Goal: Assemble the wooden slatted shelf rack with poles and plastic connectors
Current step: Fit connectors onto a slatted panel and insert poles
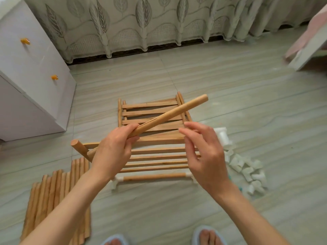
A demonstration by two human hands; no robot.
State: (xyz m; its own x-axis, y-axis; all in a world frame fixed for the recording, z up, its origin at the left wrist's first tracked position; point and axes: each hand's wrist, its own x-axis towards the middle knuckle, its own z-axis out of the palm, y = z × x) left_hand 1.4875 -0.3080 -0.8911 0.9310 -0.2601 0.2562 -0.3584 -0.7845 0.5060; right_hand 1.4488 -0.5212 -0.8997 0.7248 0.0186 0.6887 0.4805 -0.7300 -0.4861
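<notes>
Left hand (113, 147) – fingers curled round wooden pole (169, 114), held aslant | right hand (205, 152) – fingers loosely spread, holding nothing | slatted panels (159, 156) on floor (230, 85) beneath.

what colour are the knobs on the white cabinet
Orange, on the two small round knobs of the white cabinet; head view.
</notes>
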